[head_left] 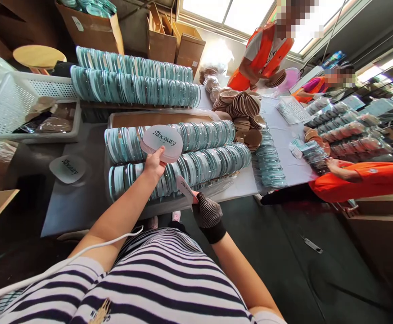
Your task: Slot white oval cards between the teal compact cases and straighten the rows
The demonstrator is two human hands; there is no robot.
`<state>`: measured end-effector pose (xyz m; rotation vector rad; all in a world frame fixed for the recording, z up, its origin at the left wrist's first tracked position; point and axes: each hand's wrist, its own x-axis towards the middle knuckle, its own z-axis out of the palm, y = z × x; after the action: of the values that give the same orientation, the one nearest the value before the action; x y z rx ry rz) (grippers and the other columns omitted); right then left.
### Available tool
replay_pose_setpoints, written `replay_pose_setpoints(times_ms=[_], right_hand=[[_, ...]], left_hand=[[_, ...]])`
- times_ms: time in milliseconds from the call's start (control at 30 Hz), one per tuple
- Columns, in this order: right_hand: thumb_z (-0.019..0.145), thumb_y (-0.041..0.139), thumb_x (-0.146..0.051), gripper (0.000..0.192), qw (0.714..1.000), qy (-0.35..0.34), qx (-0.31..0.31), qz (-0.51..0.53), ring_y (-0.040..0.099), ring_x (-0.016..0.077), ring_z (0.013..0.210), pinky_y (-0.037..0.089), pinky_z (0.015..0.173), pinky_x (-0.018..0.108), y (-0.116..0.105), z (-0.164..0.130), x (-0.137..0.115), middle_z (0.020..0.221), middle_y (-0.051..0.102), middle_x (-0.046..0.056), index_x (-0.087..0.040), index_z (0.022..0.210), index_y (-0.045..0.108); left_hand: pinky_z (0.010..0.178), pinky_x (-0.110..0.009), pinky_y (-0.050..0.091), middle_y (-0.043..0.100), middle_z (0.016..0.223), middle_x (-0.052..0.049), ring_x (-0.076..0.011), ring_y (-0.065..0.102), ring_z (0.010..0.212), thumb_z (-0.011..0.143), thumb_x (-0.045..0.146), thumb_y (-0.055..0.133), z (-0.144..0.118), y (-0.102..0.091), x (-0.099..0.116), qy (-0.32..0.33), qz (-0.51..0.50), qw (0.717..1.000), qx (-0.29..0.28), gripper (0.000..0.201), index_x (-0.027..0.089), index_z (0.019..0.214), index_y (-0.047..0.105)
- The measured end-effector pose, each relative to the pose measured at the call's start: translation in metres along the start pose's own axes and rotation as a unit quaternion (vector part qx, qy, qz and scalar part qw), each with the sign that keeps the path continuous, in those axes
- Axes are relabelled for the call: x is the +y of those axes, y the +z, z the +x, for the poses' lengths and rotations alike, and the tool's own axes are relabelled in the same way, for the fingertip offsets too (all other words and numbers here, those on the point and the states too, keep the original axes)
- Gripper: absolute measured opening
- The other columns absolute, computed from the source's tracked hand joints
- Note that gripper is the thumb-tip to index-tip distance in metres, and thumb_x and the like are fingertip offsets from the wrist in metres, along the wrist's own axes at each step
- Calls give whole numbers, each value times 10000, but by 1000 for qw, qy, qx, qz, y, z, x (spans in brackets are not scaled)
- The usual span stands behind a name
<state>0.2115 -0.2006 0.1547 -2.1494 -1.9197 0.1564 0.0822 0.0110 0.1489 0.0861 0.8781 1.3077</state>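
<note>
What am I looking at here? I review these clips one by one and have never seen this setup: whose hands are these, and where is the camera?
There is one picture, from a camera on a person's head, looking down over their striped shirt. Their bare left hand holds up a white oval case printed "Sbeauty". Their right hand, in a dark fingerless glove, holds a second, similar piece edge-on. In front stands a table with long rows of teal-rimmed cases; another white case lies flat on it. Farther off are brown puffs and co-workers in orange.

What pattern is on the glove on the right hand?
Fine dark and light stripes on the glove, black cuff; seen in the head view.
</note>
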Motion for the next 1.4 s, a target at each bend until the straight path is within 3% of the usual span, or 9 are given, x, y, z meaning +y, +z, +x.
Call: replay_pose_setpoints(times_ms=[300,733,900,967,1067,1133,1200,1267,1400], right_hand=[[999,357,-348,341,993,27,-99,-54,690,186,785,361,613,239,34,47,-16,910,742,89,-165,1162,595],[1009,308,-320,368,995,40,-80,-48,665,174,784,335,620,239,63,69,-13,903,727,96,-175,1035,645],[960,405,-271,261,983,57,-141,100,652,183,825,436,692,252,56,80,-14,890,700,111,-182,1026,642],[942,433,-304,247,945,85,-202,244,629,168,719,479,646,258,51,81,-8,765,656,58,-190,1065,614],[938,420,-400,336,819,88,-313,473,534,130,522,507,537,257,47,83,1,595,525,-46,-197,1186,521],[910,464,-462,384,721,102,-331,599,490,118,467,511,506,260,49,85,4,555,476,-78,-195,1185,483],[877,507,-522,387,685,126,-309,647,455,112,426,510,498,267,54,87,3,506,439,-93,-192,1081,504],[869,510,-546,364,739,147,-317,576,424,110,383,485,481,262,56,87,1,447,419,-84,-185,906,537],[831,597,-473,318,917,95,-318,222,572,159,500,471,568,276,40,93,-2,525,584,23,-174,721,606]], left_hand=[[906,-303,557,749,1061,-43,-132,712,862,776,0,671,2,-7,-6,20,-7,999,-35,461,216,1182,656],[892,-301,564,752,1046,-46,-143,716,866,754,-3,696,-1,-7,-6,17,-3,999,-50,501,227,1197,652],[897,-305,563,745,1079,-43,-142,713,889,737,12,725,0,-8,-8,33,-3,998,-54,533,249,1208,645],[898,-305,564,743,1090,-44,-151,711,918,726,25,743,-1,-9,-10,45,-6,997,-62,543,251,1209,644],[896,-299,563,740,1098,-46,-147,707,909,712,38,762,-2,-9,-12,61,-10,996,-62,548,243,1207,643],[894,-293,562,739,1097,-46,-135,702,882,712,42,761,-3,-8,-12,65,-6,997,-50,545,235,1207,641],[894,-292,560,738,1098,-51,-129,697,867,711,45,759,-3,-7,-13,69,-4,997,-36,543,225,1209,640],[894,-298,559,736,1104,-58,-134,694,872,711,51,757,-2,-7,-14,70,-2,997,-27,530,216,1202,643],[859,-297,564,738,1088,-65,-161,690,920,718,67,746,-1,-5,-15,56,16,998,-9,455,201,1146,671]])
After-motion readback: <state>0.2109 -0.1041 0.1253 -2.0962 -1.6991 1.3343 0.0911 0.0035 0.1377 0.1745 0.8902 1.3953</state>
